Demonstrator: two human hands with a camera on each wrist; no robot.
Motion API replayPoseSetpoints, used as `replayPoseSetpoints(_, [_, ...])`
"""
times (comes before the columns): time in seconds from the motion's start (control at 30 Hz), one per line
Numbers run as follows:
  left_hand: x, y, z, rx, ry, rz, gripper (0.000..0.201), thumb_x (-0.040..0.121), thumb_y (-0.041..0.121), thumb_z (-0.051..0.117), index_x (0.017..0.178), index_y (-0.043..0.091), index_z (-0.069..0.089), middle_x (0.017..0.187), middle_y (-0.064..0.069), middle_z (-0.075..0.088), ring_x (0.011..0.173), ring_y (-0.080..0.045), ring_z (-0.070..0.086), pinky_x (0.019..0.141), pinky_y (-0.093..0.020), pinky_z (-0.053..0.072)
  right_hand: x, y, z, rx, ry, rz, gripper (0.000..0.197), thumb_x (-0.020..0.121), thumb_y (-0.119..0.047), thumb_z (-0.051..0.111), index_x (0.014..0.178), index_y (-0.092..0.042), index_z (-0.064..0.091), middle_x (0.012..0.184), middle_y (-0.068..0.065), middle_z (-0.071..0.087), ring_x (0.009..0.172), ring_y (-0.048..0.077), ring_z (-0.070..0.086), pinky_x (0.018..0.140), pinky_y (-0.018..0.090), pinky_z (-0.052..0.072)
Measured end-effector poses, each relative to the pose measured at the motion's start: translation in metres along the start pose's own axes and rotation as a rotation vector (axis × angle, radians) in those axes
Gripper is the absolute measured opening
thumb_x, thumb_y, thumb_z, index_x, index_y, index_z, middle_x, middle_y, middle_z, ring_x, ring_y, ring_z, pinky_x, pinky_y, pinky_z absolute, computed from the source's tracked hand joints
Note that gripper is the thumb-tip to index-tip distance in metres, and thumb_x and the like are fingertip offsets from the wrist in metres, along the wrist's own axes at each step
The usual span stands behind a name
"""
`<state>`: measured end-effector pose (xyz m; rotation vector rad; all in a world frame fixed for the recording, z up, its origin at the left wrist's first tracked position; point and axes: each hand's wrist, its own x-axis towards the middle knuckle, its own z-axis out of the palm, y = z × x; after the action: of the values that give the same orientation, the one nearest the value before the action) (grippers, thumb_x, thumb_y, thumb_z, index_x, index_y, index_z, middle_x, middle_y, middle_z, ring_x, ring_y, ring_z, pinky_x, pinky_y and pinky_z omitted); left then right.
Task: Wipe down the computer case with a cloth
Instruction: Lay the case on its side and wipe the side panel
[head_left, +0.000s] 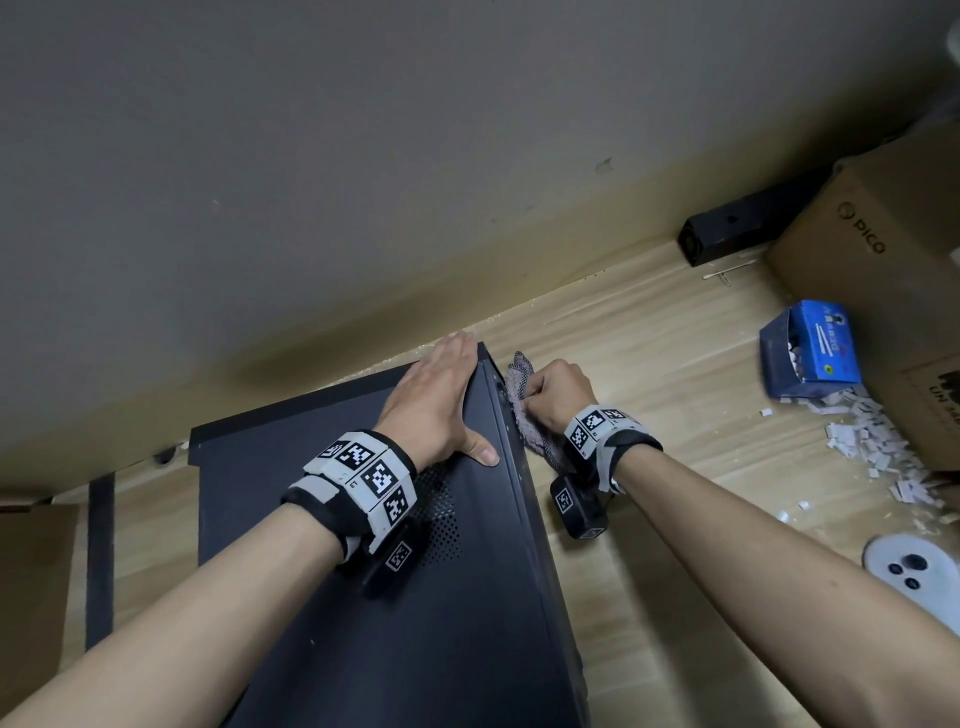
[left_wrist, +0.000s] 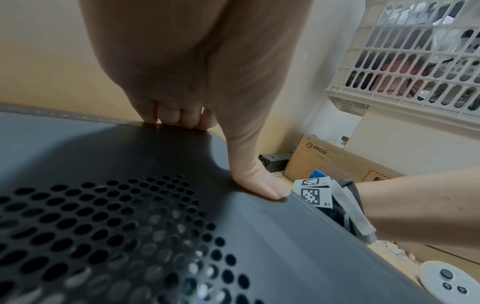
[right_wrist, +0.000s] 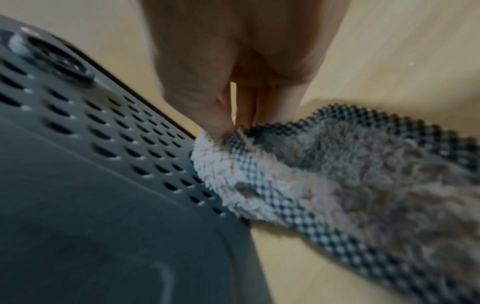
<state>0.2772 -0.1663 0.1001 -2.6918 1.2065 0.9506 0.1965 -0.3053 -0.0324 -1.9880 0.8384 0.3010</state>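
While the left hand (head_left: 435, 402) is lying flat-fingered on the computer case (head_left: 374, 597), the right hand (head_left: 558, 395) is gripping the cloth (head_left: 524, 415) against its side.

r hand (right_wrist: 233, 67) pinches fluffy cloth (right_wrist: 337, 174) vs case's (right_wrist: 103, 205) perforated panel.

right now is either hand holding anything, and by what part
The right hand grips the cloth by a bunched fold near its edge. The left hand holds nothing, resting flat on the computer case.
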Motion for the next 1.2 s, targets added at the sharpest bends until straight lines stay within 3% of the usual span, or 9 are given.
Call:
replayPoseSetpoints(0.13, [-0.002, 0.000, 0.000, -0.003, 0.003, 0.003, 0.147, 0.051, 0.050, 0.089, 0.156, 0.013, -0.007, 0.164, -0.003, -0.006, 0.151, -0.015, -0.007, 0.123, -0.034, 0.004, -0.011, 0.003, -0.001, 0.006, -0.060, 0.002, 0.023, 0.075, 0.003, 0.054, 0.072, -0.005, 0.075, 0.079, 0.007, 0.075, 0.076, 0.018, 0.069, 0.073, 0.026, 0.057])
replayPoseSetpoints(0.23, [-0.002, -0.001, 0.000, 0.000, 0.008, 0.005, 0.147, 0.052, 0.051, 0.089, 0.156, 0.013, -0.007, 0.164, -0.003, -0.007, 0.151, -0.015, -0.007, 0.123, -0.033, 0.003, -0.022, 0.014, -0.008, 0.046, -0.148, 0.002, 0.014, 0.078, 0.000, 0.070, 0.067, -0.005, 0.076, 0.065, -0.005, 0.072, 0.064, 0.004, 0.065, 0.069, 0.027, 0.058])
replayPoseSetpoints(0.37, [-0.003, -0.002, 0.000, -0.009, 0.006, 0.007, 0.146, 0.052, 0.051, 0.089, 0.156, 0.015, -0.007, 0.164, -0.001, -0.007, 0.151, -0.014, -0.007, 0.122, -0.030, 0.001, -0.015, 0.018, -0.021, 0.223, -0.010, 0.036, 0.028, 0.081, -0.023, 0.080, 0.058, -0.012, 0.068, 0.054, -0.007, 0.060, 0.049, 0.012, 0.049, 0.058, 0.024, 0.044])
replayPoseSetpoints(0.63, [-0.002, 0.001, -0.001, 0.002, 0.013, 0.005, 0.147, 0.051, 0.051, 0.089, 0.156, 0.013, -0.006, 0.164, -0.003, -0.005, 0.151, -0.015, -0.006, 0.123, -0.032, 0.004, -0.022, 0.006, -0.018, 0.131, -0.226, -0.110, 0.050, 0.081, -0.011, 0.073, 0.037, -0.014, 0.049, 0.039, -0.009, 0.038, 0.040, 0.009, 0.035, 0.051, 0.023, 0.034])
replayPoseSetpoints(0.8, [-0.003, 0.002, -0.003, 0.004, 0.004, -0.007, 0.146, 0.052, 0.052, 0.089, 0.156, 0.014, -0.006, 0.164, -0.003, -0.006, 0.151, -0.015, -0.006, 0.123, -0.031, 0.002, -0.033, -0.007, -0.048, 0.612, -0.183, -0.231, 0.014, 0.081, -0.014, 0.079, 0.070, -0.008, 0.073, 0.067, -0.001, 0.067, 0.061, 0.013, 0.058, 0.062, 0.025, 0.048])
replayPoseSetpoints(0.9, [-0.004, 0.003, -0.004, 0.004, 0.002, -0.011, 0.146, 0.051, 0.052, 0.089, 0.156, 0.013, -0.005, 0.165, -0.004, -0.004, 0.151, -0.016, -0.005, 0.123, -0.030, 0.001, -0.036, -0.011, -0.043, 0.601, -0.142, -0.205, 0.029, 0.073, -0.025, 0.087, 0.093, -0.006, 0.077, 0.089, -0.002, 0.075, 0.082, 0.009, 0.069, 0.083, 0.027, 0.054])
replayPoseSetpoints(0.97, [-0.005, 0.005, -0.004, -0.002, 0.004, -0.015, 0.146, 0.051, 0.051, 0.090, 0.156, 0.013, -0.004, 0.165, -0.004, -0.003, 0.151, -0.017, -0.004, 0.123, -0.030, 0.001, -0.040, -0.015, -0.039, 0.600, -0.108, -0.203, 0.013, 0.076, -0.016, 0.084, 0.075, -0.010, 0.073, 0.068, -0.012, 0.066, 0.063, 0.000, 0.058, 0.067, 0.019, 0.046])
replayPoseSetpoints(1.03, [-0.005, 0.005, -0.006, -0.005, 0.008, -0.010, 0.145, 0.051, 0.050, 0.090, 0.156, 0.012, -0.002, 0.165, -0.005, -0.001, 0.151, -0.017, -0.003, 0.122, -0.029, 0.002, -0.042, -0.016, -0.034, 0.591, -0.086, -0.191, 0.025, 0.081, -0.008, 0.078, 0.061, -0.016, 0.066, 0.056, -0.013, 0.058, 0.053, 0.002, 0.049, 0.057, 0.020, 0.042])
replayPoseSetpoints(1.2, [-0.008, 0.010, -0.008, -0.004, 0.017, -0.010, 0.142, 0.052, 0.046, 0.091, 0.156, 0.012, 0.001, 0.164, -0.004, 0.006, 0.151, -0.017, 0.003, 0.119, -0.026, 0.003, -0.042, -0.015, -0.024, 0.419, -0.011, -0.225, 0.044, 0.078, -0.019, 0.074, 0.051, -0.005, 0.042, 0.051, -0.002, 0.034, 0.054, 0.015, 0.032, 0.056, 0.028, 0.032])
